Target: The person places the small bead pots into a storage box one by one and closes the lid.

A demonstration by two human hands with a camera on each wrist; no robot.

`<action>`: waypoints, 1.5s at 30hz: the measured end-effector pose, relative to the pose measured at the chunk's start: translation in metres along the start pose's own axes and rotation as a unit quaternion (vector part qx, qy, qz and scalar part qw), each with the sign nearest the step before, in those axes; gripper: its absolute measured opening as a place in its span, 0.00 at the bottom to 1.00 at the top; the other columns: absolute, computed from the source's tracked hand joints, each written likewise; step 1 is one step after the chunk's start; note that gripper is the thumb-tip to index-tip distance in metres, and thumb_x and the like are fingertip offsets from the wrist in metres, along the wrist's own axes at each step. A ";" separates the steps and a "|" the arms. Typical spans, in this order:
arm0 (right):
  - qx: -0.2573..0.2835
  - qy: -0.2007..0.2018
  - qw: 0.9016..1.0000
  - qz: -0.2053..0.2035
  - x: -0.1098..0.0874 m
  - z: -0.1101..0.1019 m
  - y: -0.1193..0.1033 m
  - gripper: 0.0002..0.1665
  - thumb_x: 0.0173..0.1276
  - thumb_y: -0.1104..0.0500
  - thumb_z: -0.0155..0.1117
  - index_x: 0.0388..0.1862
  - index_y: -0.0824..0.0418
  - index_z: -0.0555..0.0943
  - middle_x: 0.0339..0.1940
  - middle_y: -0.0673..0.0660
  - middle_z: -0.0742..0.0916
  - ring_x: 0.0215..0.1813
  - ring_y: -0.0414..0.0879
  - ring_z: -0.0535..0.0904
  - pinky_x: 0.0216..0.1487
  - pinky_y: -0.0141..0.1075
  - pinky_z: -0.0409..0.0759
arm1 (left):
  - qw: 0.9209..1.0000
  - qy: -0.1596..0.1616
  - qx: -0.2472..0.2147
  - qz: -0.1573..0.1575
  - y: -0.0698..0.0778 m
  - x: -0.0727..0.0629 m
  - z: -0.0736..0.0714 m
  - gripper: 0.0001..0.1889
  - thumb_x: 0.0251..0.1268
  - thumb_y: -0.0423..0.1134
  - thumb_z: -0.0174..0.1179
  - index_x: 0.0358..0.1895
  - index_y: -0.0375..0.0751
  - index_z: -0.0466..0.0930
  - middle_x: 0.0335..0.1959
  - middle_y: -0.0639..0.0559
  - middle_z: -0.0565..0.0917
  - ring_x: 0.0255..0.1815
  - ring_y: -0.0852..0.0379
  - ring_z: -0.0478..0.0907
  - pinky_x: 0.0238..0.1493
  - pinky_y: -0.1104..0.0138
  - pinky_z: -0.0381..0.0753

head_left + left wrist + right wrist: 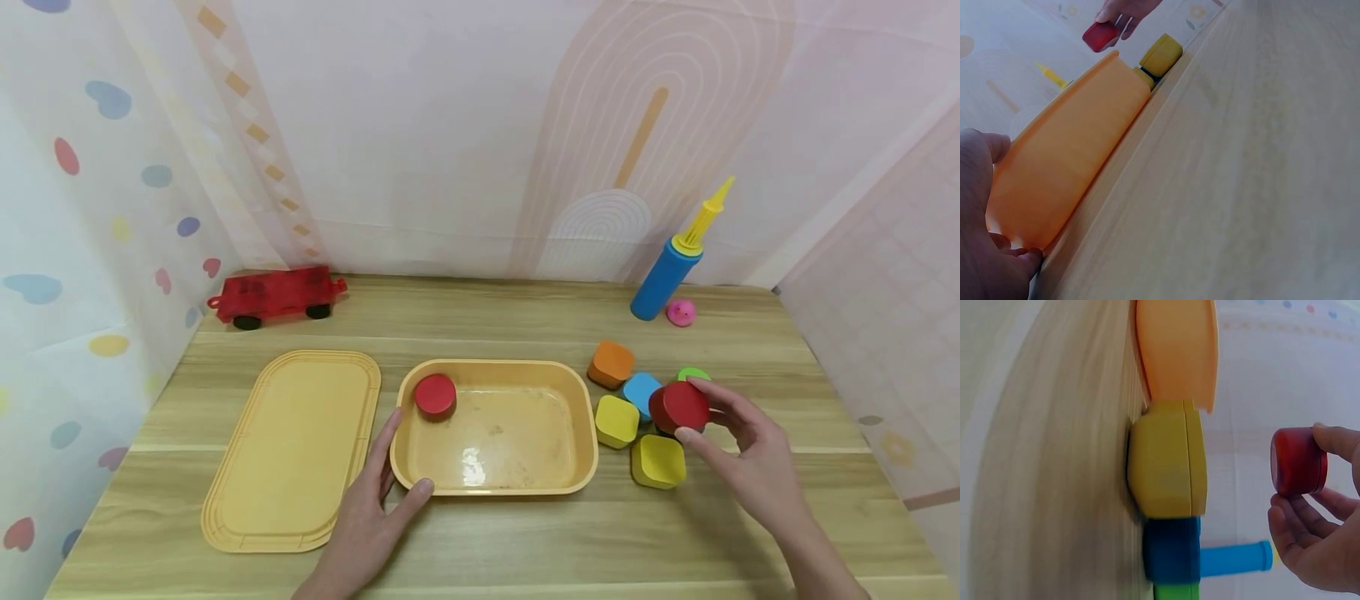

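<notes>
My right hand (753, 454) pinches a red round block (678, 407) between thumb and fingers; the right wrist view shows it raised above the tabletop, with a seam near one end. Below it stand two yellow blocks (658, 462), a blue block (642, 394), an orange block (611, 364) and a partly hidden green block (693, 374). With its thumb at the front corner and its fingers along the left side, my left hand (367, 508) holds a pale orange tub (525, 490). Inside the tub, at its back left corner, sits another red round block (436, 396).
A flat pale orange lid (300, 450) lies left of the tub. Towards the back wall are a red toy wagon (277, 296) on the left, and a blue and yellow hand pump (667, 275) beside a small pink toy (681, 312) on the right.
</notes>
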State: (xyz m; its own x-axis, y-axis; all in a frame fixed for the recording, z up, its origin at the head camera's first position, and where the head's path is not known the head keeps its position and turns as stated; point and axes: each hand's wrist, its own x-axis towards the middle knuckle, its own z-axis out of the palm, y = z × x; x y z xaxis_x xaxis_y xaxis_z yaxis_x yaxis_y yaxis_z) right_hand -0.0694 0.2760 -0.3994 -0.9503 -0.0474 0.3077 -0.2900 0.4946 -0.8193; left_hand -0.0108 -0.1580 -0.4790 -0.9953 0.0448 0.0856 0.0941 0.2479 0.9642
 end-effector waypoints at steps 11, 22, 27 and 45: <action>0.003 -0.051 0.999 0.000 0.012 0.018 -0.017 0.35 0.70 0.73 0.79 0.75 0.64 0.81 0.64 0.40 0.86 0.57 0.36 0.83 0.58 0.21 0.84 | 1.000 -0.001 0.001 0.003 0.001 0.000 -0.001 0.48 0.81 0.36 0.68 0.93 0.56 0.48 0.91 0.37 0.54 0.88 0.39 0.56 0.78 0.79 0.60; 0.023 -0.102 0.993 -0.049 0.026 0.047 -0.026 0.36 0.65 0.73 0.82 0.72 0.62 0.84 0.62 0.58 0.89 0.56 0.36 0.84 0.55 0.27 0.87 | 1.000 0.000 0.001 0.006 0.000 0.000 0.000 0.48 0.81 0.35 0.68 0.93 0.58 0.48 0.91 0.37 0.54 0.88 0.39 0.56 0.78 0.78 0.60; 0.010 -0.131 0.990 -0.054 0.031 0.061 -0.026 0.34 0.68 0.67 0.83 0.72 0.59 0.85 0.61 0.52 0.90 0.57 0.39 0.85 0.56 0.36 0.89 | 1.000 0.000 -0.002 0.002 0.001 0.000 0.000 0.48 0.81 0.35 0.68 0.93 0.57 0.48 0.91 0.38 0.54 0.88 0.39 0.55 0.78 0.79 0.60; 0.023 -0.179 0.982 -0.057 0.045 0.105 -0.032 0.34 0.65 0.63 0.87 0.70 0.61 0.86 0.61 0.54 0.91 0.58 0.49 0.89 0.62 0.56 0.91 | 1.000 -0.001 -0.004 0.004 0.000 0.000 0.000 0.49 0.81 0.34 0.69 0.93 0.56 0.48 0.91 0.37 0.54 0.88 0.38 0.55 0.78 0.79 0.60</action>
State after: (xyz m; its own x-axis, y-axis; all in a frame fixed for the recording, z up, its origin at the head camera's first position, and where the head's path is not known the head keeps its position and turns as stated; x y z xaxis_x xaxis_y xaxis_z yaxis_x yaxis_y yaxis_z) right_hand -0.1146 0.1664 -0.4101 -0.8881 -0.4056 0.2162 -0.3940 0.4296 -0.8125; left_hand -0.0111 -0.1580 -0.4792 -0.9944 0.0480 0.0937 0.1026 0.2392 0.9655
